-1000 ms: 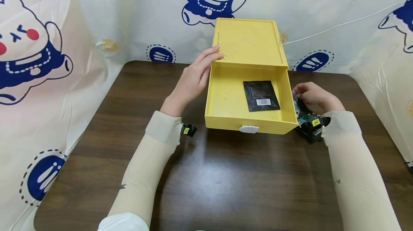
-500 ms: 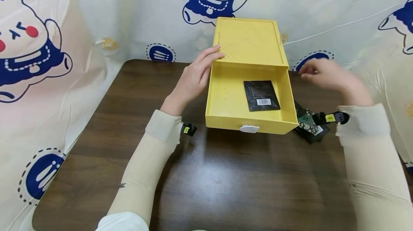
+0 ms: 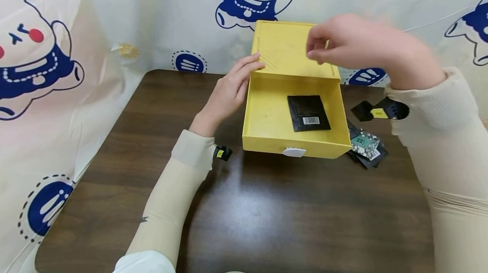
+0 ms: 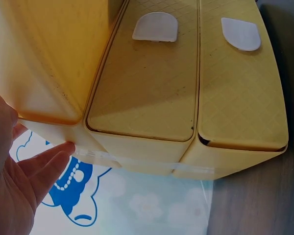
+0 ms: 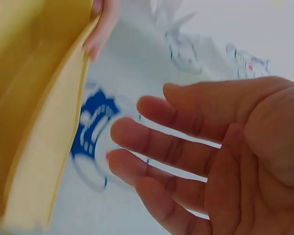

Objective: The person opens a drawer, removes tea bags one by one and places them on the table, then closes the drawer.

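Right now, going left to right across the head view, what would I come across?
Bear print on the sheet → yellow round print → left hand → black barcoded packet inside the yellow drawer → dark pile with a green patterned piece on top.

"What would you call this place?"

"A small work corner, screened off. Home or office, I can't tell from where I'm standing."

"Screened by what?"

"Pale sheeting [image 3: 160, 23] along the far, left and right sides of the desk [image 3: 305, 209]. It's printed with cartoon figures [image 3: 256, 8], orange slices [image 3: 128, 51] and navy ovals [image 3: 189, 62]."

"That's rather homely."

"So is the yellow drawer unit [image 3: 282, 51] at the far side, with its white pull [image 3: 294, 152]. The desk suits a home or an office: dark wood grain, rounded far corners."

"And the little black devices [image 3: 223, 153] at both cuffs?"

"Wrist cameras. They make it a recording spot too."
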A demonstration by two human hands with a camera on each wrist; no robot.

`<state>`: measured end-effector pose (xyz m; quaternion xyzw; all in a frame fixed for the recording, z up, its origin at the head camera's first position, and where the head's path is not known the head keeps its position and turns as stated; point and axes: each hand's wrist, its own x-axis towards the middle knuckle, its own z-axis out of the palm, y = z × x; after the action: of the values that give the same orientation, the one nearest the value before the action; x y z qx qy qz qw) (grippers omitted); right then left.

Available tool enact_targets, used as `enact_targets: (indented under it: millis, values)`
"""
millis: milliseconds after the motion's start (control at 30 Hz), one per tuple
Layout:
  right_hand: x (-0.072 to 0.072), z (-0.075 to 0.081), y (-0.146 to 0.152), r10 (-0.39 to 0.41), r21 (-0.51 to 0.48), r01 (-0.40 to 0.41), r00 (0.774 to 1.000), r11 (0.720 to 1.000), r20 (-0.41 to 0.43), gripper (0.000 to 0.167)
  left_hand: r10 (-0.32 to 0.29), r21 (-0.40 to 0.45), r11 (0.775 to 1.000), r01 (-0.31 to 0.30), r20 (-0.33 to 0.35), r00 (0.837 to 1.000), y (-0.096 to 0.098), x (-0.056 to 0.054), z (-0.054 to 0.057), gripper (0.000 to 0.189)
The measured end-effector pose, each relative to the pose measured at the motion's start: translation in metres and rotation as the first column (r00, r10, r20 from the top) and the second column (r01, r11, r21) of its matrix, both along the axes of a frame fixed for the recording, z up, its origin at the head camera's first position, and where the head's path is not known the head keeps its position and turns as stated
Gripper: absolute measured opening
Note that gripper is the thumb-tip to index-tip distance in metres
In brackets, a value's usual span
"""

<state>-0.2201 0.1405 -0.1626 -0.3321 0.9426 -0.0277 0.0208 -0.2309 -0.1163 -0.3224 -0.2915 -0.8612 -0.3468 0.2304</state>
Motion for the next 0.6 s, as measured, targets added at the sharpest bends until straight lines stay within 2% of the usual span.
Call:
enact_targets:
  millis: [100,200,333,467,600]
  values:
    - [0.004,-0.001,-0.024,0.058,0.067,-0.064,0.995,0.996,0.086,0.027,-0.002,0.000,1.000,0.002,0.007,1.000,-0.001,0.001,0.000,0.037]
    - [0.007,-0.005,-0.040,0.097,0.147,-0.127,0.976,0.981,0.196,0.028,-0.006,0.004,1.000,0.005,0.015,1.000,-0.001,0.001,0.001,0.038]
    - [0.007,-0.015,-0.057,0.067,0.261,-0.160,0.941,0.952,0.332,0.029,0.003,0.004,1.000,-0.003,0.003,1.000,-0.002,0.000,0.003,0.037]
    - [0.007,-0.032,-0.068,-0.016,0.382,-0.132,0.932,0.914,0.361,0.032,-0.001,0.004,1.000,0.001,-0.007,1.000,-0.003,-0.001,0.001,0.037]
    - [0.008,-0.047,-0.073,-0.083,0.488,-0.096,0.939,0.868,0.334,0.040,-0.012,0.006,1.000,0.012,0.004,1.000,-0.002,0.000,-0.002,0.037]
